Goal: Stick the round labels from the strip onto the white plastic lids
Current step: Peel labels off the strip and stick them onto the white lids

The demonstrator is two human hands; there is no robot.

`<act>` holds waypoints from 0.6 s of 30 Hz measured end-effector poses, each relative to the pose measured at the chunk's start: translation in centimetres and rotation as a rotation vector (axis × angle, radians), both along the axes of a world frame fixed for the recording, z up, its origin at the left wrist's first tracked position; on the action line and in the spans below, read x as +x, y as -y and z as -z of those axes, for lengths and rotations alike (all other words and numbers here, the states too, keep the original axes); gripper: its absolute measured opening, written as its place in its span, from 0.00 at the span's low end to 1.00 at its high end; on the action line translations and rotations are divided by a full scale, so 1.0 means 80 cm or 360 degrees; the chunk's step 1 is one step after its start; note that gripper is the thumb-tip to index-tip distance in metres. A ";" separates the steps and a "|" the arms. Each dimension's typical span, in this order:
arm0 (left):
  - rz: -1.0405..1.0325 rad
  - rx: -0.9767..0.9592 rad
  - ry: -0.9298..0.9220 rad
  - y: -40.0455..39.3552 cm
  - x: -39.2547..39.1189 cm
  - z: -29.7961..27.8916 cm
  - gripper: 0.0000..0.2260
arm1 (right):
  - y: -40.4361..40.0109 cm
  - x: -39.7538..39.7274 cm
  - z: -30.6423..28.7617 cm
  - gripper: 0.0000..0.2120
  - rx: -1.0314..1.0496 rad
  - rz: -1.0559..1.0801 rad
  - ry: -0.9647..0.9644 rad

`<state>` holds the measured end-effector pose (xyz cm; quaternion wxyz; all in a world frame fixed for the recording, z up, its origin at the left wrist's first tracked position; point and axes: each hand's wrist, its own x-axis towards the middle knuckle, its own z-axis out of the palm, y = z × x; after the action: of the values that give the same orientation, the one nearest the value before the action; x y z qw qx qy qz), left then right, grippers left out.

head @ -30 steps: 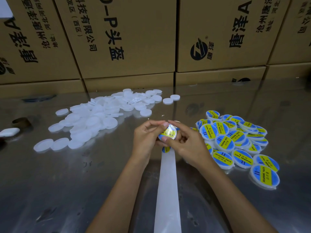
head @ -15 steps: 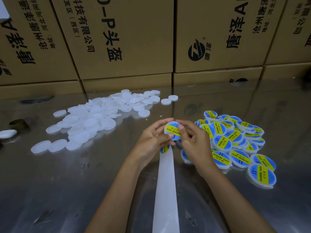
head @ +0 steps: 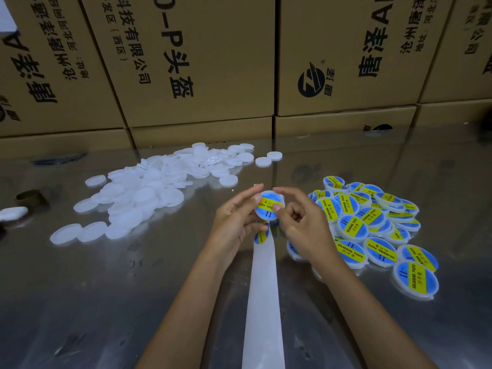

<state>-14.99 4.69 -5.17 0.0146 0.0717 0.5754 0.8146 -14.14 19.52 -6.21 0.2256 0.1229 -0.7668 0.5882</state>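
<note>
Right hand (head: 303, 225) thumb shifted onto label face; left hand (head: 237, 219) pinches labelled lid (head: 269, 205). Strip (head: 263, 288) below; blank lids (head: 138, 193) left, labelled pile (head: 372, 225) right.

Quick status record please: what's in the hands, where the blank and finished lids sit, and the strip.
held: labelled lid, pinched by left hand and right hand
blank lids: white pile, table's left
finished lids: blue-yellow pile, table's right
strip: white backing, running from between the wrists toward the camera, one label showing
surface: shiny metal table
</note>
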 end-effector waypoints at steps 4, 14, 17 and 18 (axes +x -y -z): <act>-0.0092 0.0050 0.0064 0.003 -0.005 0.001 0.13 | -0.019 -0.007 -0.002 0.11 -0.0120 0.0299 0.0035; -0.0423 -0.0175 0.0157 0.013 -0.017 0.013 0.10 | -0.062 -0.015 0.002 0.24 0.0489 0.1138 0.0466; -0.0582 -0.0239 0.0146 0.018 -0.021 0.020 0.09 | -0.062 -0.012 0.000 0.25 0.0618 0.1175 0.0449; -0.0666 -0.0317 0.0134 0.019 -0.023 0.024 0.09 | -0.060 -0.010 -0.001 0.24 0.0633 0.1174 0.0406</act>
<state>-16.82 3.19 -7.09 -0.1237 -0.0850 0.6541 0.7414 -14.97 24.30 -6.10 0.2962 -0.1917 -0.8794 0.3196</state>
